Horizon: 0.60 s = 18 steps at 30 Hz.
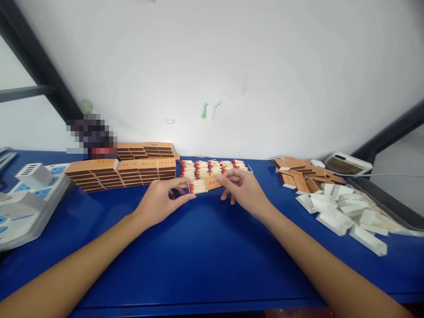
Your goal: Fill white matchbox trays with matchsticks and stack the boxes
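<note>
My left hand (pixel 162 196) pinches the left end of a white matchbox tray (pixel 198 186) filled with red-tipped matches. In my right hand (pixel 243 187) is an orange matchbox sleeve (pixel 213 182) with red lettering, gripped at its right end between thumb and fingers. The sleeve's left end meets the tray's right end; whether the tray has entered it I cannot tell. Just behind both hands lie several bundles of loose matches (pixel 208 167) in a row on the blue table (pixel 192 251).
Stacked matchboxes (pixel 129 172) stand at the left, with a power strip (pixel 43 194) beyond them. To the right are piles of orange sleeves (pixel 298 172) and white trays (pixel 344 207), a phone (pixel 344 163) and a dark container (pixel 387 203). A white wall (pixel 265 66) rises behind.
</note>
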Each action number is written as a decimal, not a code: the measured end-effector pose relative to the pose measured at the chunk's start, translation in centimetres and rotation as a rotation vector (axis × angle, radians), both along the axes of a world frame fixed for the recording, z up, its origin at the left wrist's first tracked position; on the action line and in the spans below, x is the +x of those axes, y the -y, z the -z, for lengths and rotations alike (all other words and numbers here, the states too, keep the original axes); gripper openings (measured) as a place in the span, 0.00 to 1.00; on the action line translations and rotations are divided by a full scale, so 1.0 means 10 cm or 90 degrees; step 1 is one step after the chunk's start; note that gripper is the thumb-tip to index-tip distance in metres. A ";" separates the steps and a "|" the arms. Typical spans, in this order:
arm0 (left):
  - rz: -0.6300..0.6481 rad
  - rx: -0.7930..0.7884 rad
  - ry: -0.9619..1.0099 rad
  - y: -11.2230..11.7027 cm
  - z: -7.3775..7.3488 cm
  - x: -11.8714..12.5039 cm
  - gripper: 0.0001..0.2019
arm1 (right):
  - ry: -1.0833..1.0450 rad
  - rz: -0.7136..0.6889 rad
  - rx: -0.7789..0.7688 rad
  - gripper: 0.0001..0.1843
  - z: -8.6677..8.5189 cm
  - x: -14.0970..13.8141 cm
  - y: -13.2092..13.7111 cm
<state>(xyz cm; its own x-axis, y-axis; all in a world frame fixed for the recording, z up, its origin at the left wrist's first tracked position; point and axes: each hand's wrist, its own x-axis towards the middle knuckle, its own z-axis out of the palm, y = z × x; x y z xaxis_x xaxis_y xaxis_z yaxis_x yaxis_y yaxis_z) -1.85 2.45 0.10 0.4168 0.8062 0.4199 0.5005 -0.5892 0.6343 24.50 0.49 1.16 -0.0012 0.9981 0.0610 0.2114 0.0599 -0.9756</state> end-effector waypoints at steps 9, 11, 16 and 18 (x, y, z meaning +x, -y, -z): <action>-0.007 0.015 0.012 -0.02 0.02 -0.04 0.24 | 0.001 -0.099 0.022 0.29 0.06 -0.04 0.04; -0.006 0.023 0.012 -0.01 0.01 -0.04 0.23 | 0.009 -0.099 0.023 0.29 0.06 -0.04 0.05; -0.009 0.047 0.028 0.01 -0.02 -0.02 0.22 | -0.002 -0.094 -0.001 0.30 0.04 -0.03 0.05; -0.003 0.052 0.028 0.02 -0.02 -0.01 0.22 | -0.013 -0.097 -0.014 0.31 0.04 -0.03 0.05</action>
<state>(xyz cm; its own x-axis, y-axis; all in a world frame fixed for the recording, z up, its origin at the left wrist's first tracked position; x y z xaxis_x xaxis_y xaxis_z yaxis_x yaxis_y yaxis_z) -1.98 2.29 0.33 0.3927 0.7702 0.5025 0.4755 -0.6378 0.6060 24.19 0.00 0.75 -0.1518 0.9876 0.0414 0.1809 0.0689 -0.9811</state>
